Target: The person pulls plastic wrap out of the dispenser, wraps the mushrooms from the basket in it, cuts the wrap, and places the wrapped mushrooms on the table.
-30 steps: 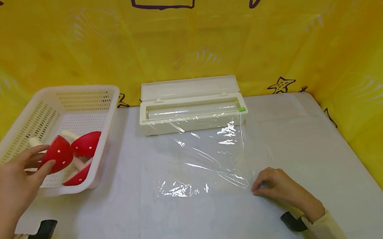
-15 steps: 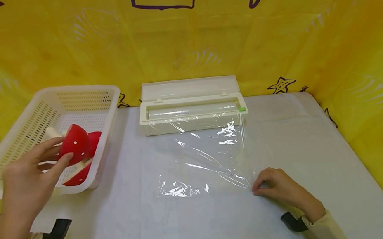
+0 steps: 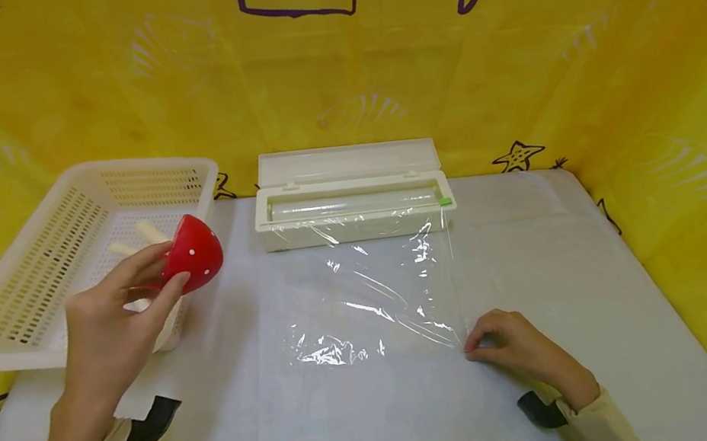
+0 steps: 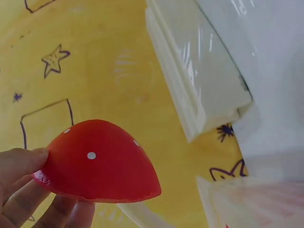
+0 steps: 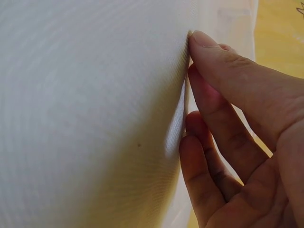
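Observation:
In the head view, my left hand (image 3: 109, 321) holds a toy mushroom (image 3: 195, 255) by its red, white-dotted cap, raised over the basket's right rim. The left wrist view shows the thumb on one side of the mushroom cap (image 4: 102, 164) and fingers beneath, with a pale stem partly visible below. My right hand (image 3: 519, 348) pinches the near right corner of a sheet of clear cling film (image 3: 367, 303) at the table. The film runs back to a white dispenser box (image 3: 355, 229), whose lid stands raised above the roll. In the right wrist view, thumb and forefinger tips of the right hand (image 5: 232, 123) meet.
A white perforated basket (image 3: 7, 356) stands at the left, with a pale stem (image 3: 122, 248) showing inside; the left hand hides more of its contents. A white cloth (image 3: 360, 435) covers the table. Yellow patterned fabric (image 3: 328, 62) hangs behind and at the sides.
My left hand has lifted the mushroom and carried it rightward from inside the basket to its right rim. The right hand keeps its place at the film's corner.

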`<state>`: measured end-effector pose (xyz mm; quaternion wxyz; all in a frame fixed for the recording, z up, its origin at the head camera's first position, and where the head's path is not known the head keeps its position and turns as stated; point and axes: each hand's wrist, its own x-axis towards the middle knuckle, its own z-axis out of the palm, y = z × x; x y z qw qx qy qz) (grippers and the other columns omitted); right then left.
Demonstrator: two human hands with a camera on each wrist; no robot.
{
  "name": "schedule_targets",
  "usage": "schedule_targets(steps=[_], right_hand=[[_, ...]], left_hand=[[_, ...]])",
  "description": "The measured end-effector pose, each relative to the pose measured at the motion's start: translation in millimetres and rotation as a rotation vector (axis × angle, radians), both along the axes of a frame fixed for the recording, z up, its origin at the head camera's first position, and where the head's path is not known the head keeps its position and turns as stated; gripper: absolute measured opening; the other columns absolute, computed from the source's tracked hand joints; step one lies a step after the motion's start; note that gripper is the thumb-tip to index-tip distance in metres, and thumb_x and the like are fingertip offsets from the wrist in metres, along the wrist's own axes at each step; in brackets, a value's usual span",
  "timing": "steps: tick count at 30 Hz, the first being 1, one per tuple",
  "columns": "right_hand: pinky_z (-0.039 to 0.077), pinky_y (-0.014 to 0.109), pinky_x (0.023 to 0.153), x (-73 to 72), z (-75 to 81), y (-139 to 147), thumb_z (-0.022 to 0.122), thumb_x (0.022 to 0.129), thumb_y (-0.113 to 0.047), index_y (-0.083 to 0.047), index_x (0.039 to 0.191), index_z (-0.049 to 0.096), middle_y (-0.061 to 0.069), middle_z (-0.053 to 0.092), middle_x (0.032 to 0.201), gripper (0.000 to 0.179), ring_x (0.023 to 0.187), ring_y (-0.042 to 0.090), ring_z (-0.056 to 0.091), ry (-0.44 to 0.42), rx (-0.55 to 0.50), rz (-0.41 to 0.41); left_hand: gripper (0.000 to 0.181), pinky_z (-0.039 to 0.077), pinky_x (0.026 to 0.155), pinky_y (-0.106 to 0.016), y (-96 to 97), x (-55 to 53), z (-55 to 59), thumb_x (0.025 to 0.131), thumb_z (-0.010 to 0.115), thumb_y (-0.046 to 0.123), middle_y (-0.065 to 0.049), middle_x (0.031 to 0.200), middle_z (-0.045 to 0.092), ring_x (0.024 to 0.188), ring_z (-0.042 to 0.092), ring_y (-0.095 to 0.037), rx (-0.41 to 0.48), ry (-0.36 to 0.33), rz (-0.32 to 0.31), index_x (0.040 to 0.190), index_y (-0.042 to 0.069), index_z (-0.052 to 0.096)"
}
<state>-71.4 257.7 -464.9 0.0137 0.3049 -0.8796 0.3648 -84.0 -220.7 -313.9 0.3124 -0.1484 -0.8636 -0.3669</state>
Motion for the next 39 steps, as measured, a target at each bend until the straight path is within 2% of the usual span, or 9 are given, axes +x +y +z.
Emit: schedule_targets(steps=[3, 6, 9, 12, 13, 20, 26, 29, 39], right_hand=[[0.049, 0.023, 0.076, -0.3, -0.2, 0.3, 0.086, 0.070, -0.002, -0.017, 0.082, 0.074, -0.009, 0.073, 0.079, 0.023, 0.079, 0.005, 0.062, 0.003, -0.001, 0.002], [0.049, 0.023, 0.076, -0.6, -1.0, 0.5, 0.086, 0.070, -0.001, -0.016, 0.082, 0.074, -0.008, 0.073, 0.079, 0.023, 0.079, 0.006, 0.063, 0.005, -0.008, 0.007], [0.049, 0.023, 0.075, -1.0, -2.0, 0.6, 0.086, 0.069, -0.001, -0.016, 0.082, 0.074, -0.008, 0.073, 0.079, 0.023, 0.078, 0.006, 0.063, 0.009, -0.012, 0.013], [0.049, 0.023, 0.075, -1.6, -2.6, 0.0, 0.085, 0.069, -0.001, -0.016, 0.082, 0.075, -0.008, 0.073, 0.079, 0.022, 0.078, 0.006, 0.062, 0.012, -0.008, 0.012], [0.049, 0.023, 0.075, -1.7, -2.6, -0.3, 0.085, 0.069, -0.001, -0.016, 0.082, 0.075, -0.008, 0.074, 0.079, 0.022, 0.078, 0.005, 0.062, 0.011, -0.006, 0.010], [0.049, 0.023, 0.074, -1.9, -2.1, -1.6, 0.086, 0.069, -0.002, -0.016, 0.081, 0.075, -0.009, 0.073, 0.079, 0.021, 0.078, 0.004, 0.062, 0.014, 0.010, -0.001], [0.049, 0.024, 0.074, -1.0, 0.3, -1.6, 0.085, 0.070, -0.001, -0.016, 0.082, 0.075, -0.009, 0.073, 0.079, 0.021, 0.079, 0.003, 0.062, -0.009, 0.009, -0.012], [0.049, 0.025, 0.074, -0.8, 0.9, -1.9, 0.085, 0.071, -0.002, -0.016, 0.082, 0.075, -0.009, 0.073, 0.079, 0.021, 0.079, 0.003, 0.061, -0.019, 0.010, -0.016], [0.050, 0.024, 0.075, -0.6, 0.9, -1.5, 0.085, 0.071, -0.002, -0.017, 0.082, 0.075, -0.010, 0.073, 0.080, 0.021, 0.080, 0.003, 0.061, -0.027, 0.018, -0.022]], left_hand=[[0.054, 0.044, 0.076, 0.001, 10.7, -0.6, 1.0, 0.068, 0.082, -0.015, -0.024, 0.098, 0.074, 0.087, 0.053, 0.029, -0.006, 0.010, -0.023, 0.119, -0.001, 0.069], [0.054, 0.044, 0.076, 0.001, 21.2, -1.5, 0.1, 0.069, 0.083, -0.012, -0.022, 0.100, 0.074, 0.086, 0.058, 0.023, -0.003, -0.005, -0.040, 0.120, 0.001, 0.070], [0.054, 0.044, 0.077, 0.001, 31.0, -2.4, -2.8, 0.070, 0.083, -0.010, -0.020, 0.101, 0.075, 0.082, 0.070, 0.000, -0.009, -0.030, -0.061, 0.120, 0.002, 0.069], [0.053, 0.044, 0.078, 0.000, 40.2, -4.2, -8.4, 0.070, 0.083, -0.009, -0.020, 0.101, 0.075, 0.078, 0.072, -0.026, -0.017, -0.048, -0.095, 0.121, 0.000, 0.068], [0.053, 0.045, 0.078, 0.000, 43.1, -4.9, -10.7, 0.070, 0.083, -0.009, -0.020, 0.101, 0.075, 0.079, 0.072, -0.029, -0.013, -0.052, -0.107, 0.121, -0.001, 0.068], [0.052, 0.048, 0.074, -0.004, 65.0, -11.5, -30.0, 0.072, 0.084, -0.004, -0.017, 0.103, 0.076, 0.079, 0.074, -0.027, -0.014, -0.067, -0.145, 0.122, 0.000, 0.067], [0.050, 0.059, 0.066, -0.027, 86.8, -15.3, -47.7, 0.075, 0.084, 0.001, -0.016, 0.102, 0.076, 0.075, 0.074, -0.023, 0.024, -0.090, -0.157, 0.122, 0.001, 0.067], [0.048, 0.060, 0.064, -0.032, 99.1, -16.7, -54.7, 0.076, 0.084, 0.004, -0.016, 0.101, 0.076, 0.073, 0.074, -0.022, 0.041, -0.097, -0.171, 0.121, 0.001, 0.067], [0.046, 0.061, 0.064, -0.032, 130.5, -21.9, -71.5, 0.079, 0.083, 0.007, -0.015, 0.103, 0.076, 0.071, 0.074, -0.022, 0.073, -0.170, -0.217, 0.122, 0.004, 0.067]])
